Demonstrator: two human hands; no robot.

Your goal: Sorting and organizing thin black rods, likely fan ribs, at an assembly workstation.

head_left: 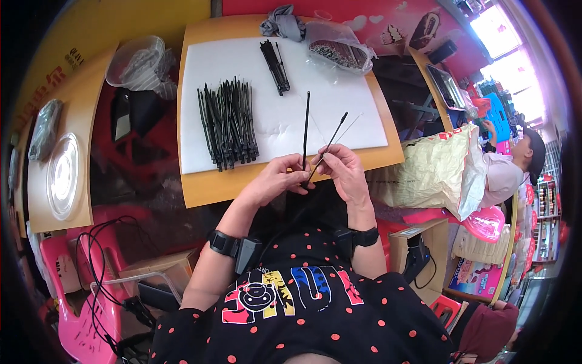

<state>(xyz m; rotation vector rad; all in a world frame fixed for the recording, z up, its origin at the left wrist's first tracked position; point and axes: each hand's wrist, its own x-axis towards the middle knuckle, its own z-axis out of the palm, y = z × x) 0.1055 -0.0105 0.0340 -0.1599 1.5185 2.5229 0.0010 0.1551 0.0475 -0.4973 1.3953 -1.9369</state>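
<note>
Above the front edge of the table, my left hand [280,176] is closed on a thin black stick [307,124] that stands nearly upright. Close to its right, my right hand [343,168] pinches a second thin dark stick [338,126] with a rounded tip, tilted right; a fine wire [351,125] sticks out alongside it. The lower ends come together between my fingers, where they are partly hidden. Left of my hands, a wide pile of similar black sticks [227,124] lies on a white foam sheet [291,127]. Farther back lies a smaller bundle of them [275,68].
A clear plastic bag of small dark pieces [339,53] and a grey cloth [283,23] lie at the table's far edge. A large pale sack [436,170] stands to the right, near a seated person [509,164]. Pink chairs [85,321] and black cables stand lower left.
</note>
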